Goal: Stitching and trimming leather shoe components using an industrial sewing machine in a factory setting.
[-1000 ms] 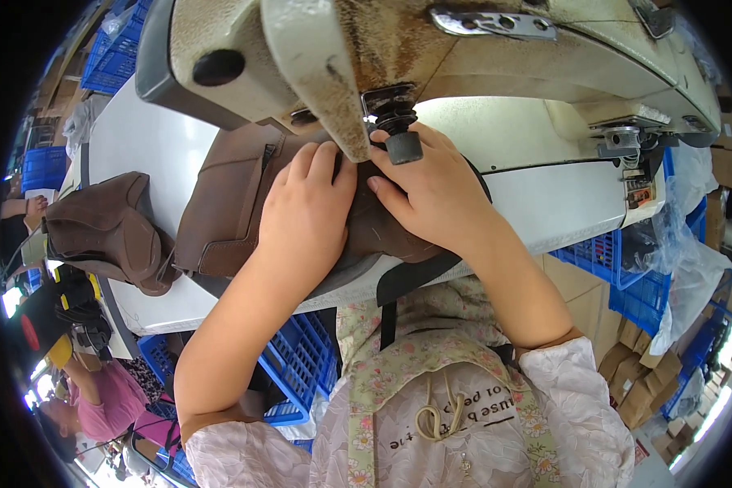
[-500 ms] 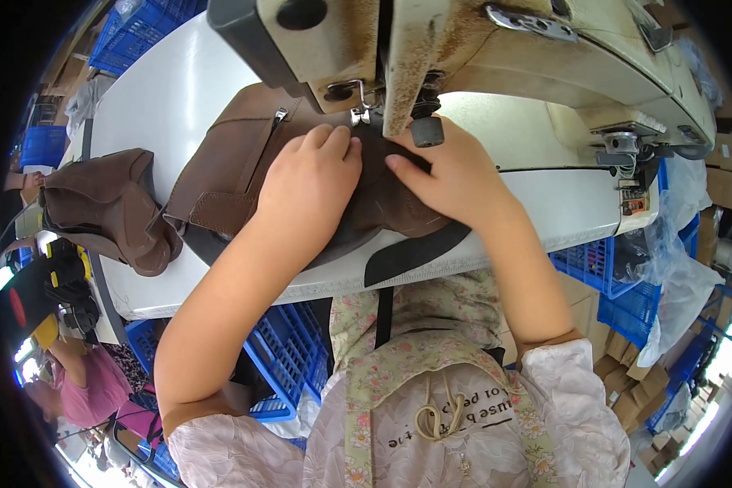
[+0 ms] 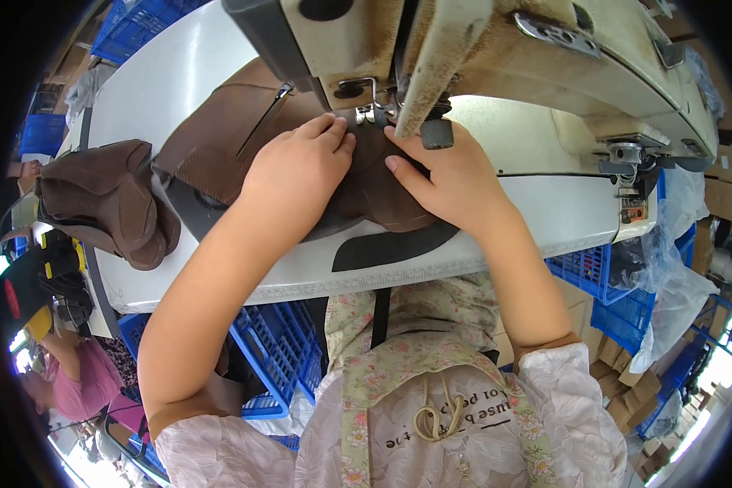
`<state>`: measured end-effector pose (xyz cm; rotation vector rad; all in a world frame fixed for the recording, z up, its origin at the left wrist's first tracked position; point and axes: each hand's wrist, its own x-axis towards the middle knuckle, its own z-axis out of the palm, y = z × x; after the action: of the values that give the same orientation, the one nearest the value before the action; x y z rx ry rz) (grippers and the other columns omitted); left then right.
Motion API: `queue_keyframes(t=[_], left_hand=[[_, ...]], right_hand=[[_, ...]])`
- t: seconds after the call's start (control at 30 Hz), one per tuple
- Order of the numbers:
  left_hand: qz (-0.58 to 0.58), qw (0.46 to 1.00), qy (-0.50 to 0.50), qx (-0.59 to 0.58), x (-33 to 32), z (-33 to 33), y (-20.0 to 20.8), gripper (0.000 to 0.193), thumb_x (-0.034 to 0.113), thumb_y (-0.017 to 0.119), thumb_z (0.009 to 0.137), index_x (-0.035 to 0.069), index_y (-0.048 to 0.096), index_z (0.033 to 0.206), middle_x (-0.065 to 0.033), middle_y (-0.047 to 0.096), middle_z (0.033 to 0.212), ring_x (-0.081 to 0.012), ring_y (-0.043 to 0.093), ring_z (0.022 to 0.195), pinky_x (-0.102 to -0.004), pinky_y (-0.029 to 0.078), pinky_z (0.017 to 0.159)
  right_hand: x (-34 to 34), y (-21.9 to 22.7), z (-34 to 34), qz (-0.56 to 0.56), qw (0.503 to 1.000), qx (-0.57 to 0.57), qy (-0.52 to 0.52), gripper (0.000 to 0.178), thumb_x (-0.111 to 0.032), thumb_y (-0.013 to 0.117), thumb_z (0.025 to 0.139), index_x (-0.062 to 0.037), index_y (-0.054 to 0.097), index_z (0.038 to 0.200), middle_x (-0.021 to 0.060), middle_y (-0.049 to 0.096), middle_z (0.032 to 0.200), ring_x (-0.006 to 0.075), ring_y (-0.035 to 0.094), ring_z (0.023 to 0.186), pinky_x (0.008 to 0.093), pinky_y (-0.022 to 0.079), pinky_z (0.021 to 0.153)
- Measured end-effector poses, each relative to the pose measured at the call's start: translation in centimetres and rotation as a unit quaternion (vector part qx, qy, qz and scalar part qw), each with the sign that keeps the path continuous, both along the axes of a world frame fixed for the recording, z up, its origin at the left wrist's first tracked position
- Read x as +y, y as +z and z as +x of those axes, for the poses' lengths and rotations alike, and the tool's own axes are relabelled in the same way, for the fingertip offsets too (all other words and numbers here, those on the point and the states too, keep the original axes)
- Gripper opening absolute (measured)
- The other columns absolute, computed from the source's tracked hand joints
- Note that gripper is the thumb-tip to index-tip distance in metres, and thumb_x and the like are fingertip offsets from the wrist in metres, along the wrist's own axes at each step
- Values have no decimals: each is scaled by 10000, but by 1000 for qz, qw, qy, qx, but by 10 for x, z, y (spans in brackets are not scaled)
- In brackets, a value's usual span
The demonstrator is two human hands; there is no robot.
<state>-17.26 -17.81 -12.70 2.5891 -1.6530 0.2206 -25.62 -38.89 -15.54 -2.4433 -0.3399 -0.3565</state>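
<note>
A brown leather boot upper with a zipper lies on the white sewing table, its far part beneath the presser foot of a sewing machine. On its left side my left hand presses down, fingers bent and close together, gathering the leather just left of the foot. To the right of the foot, my right hand lies on the leather with thumb and forefinger apart. Part of its fingers is hidden behind a machine lever. A black strip sticks out from under the upper toward me.
Another brown leather upper rests at the table's left end. A ruler scale runs along the near table edge. Blue crates stand below, with another crate at right near clear plastic. A co-worker in pink sits at far left.
The boot upper has shifted and turned a little under the presser foot, its left part moving away from me. My left hand has moved slightly left, its fingers straighter; the right stays nearly in place.
</note>
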Motion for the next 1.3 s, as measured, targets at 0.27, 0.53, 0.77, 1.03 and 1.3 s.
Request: queue_keyframes(t=[0.27,0.53,0.77,1.03,1.3], left_hand=[[62,998,-5,-11,-3,7,21,235,112,633,851,4,680,1054,-82,667,1053,-248,625,1051,-386,535,851],[35,987,98,119,-6,-46,17,738,378,763,770,-16,540,1352,-324,535,1312,-458,458,1314,-471,402,1080],[144,982,77,92,-29,-47,24,830,346,807,656,-83,535,1311,-267,558,1309,-375,510,1277,-429,389,1104],[141,987,65,-40,-22,-63,-6,766,304,721,731,-112,505,1337,-282,529,1375,-376,501,1301,-422,365,1129],[123,989,52,-58,-14,-50,-10,654,236,661,765,-99,539,1313,-252,557,1359,-353,497,1310,-420,365,1126]], right_hand=[[8,-1,-1,31,998,-41,-24,191,-166,715,804,-4,680,899,135,664,1027,353,606,1051,429,514,872],[-1,-2,-8,39,999,30,-10,263,-203,705,834,-18,684,1019,158,624,1173,370,582,1130,443,504,928],[-2,-4,-8,48,999,23,1,258,-131,679,840,-31,675,1078,162,638,1162,392,563,1173,464,467,1002],[-10,-9,-8,67,997,14,33,229,-44,650,829,7,677,1051,149,671,1063,376,569,1154,435,452,1023],[-1,-12,-12,68,997,19,21,267,-46,649,831,30,662,1086,170,669,1097,388,566,1154,444,473,995]])
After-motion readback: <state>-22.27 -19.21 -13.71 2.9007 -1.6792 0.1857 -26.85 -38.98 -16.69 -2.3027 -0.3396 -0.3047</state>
